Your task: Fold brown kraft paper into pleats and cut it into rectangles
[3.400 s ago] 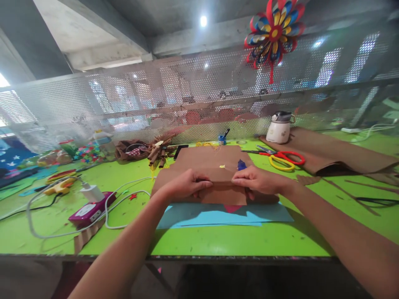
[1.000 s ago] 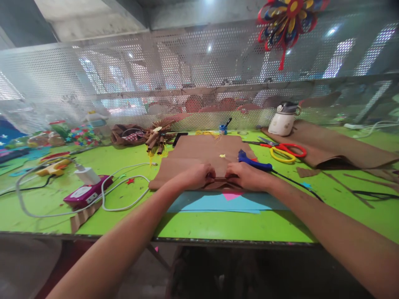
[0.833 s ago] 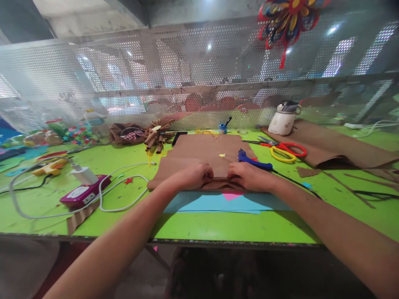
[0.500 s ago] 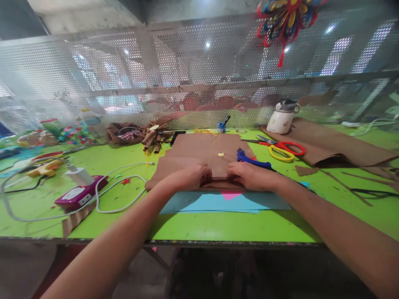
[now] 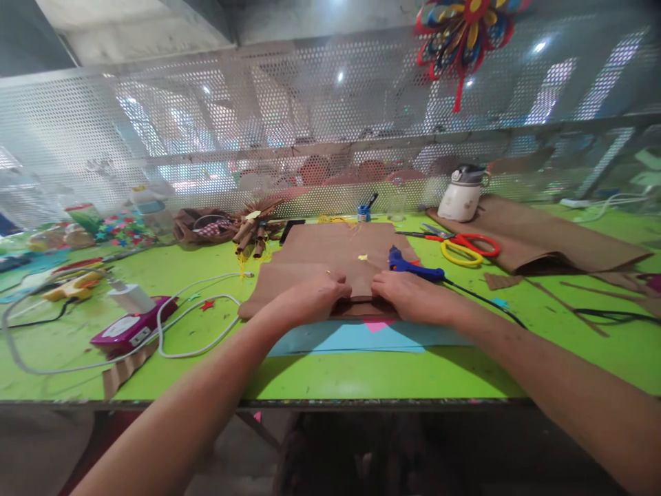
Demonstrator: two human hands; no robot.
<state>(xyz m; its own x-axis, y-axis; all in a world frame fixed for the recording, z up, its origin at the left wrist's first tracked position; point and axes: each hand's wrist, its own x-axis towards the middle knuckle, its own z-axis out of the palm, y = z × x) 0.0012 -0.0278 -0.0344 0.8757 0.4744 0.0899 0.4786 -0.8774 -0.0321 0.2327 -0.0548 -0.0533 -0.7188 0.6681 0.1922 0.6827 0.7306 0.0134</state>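
A sheet of brown paper lies on the table in front of me, its near edge folded over. On the left part of that fold my left hand is closed, the fingertips pinching the paper. My right hand grips the same fold a little to the right, fingers curled. Beneath the near edge, light blue paper and a bit of pink paper stick out. Just beyond my right hand a blue glue gun rests partly on the brown paper, with a yellow scrap left of it.
Scissors with red and yellow handles lie to the right, near a white bottle on more brown paper. At left are a purple power strip and white cable. Rolled brown paper sticks lie behind.
Both hands stay on the fold; my right hand has shifted slightly left along it. The whole view has moved a little.
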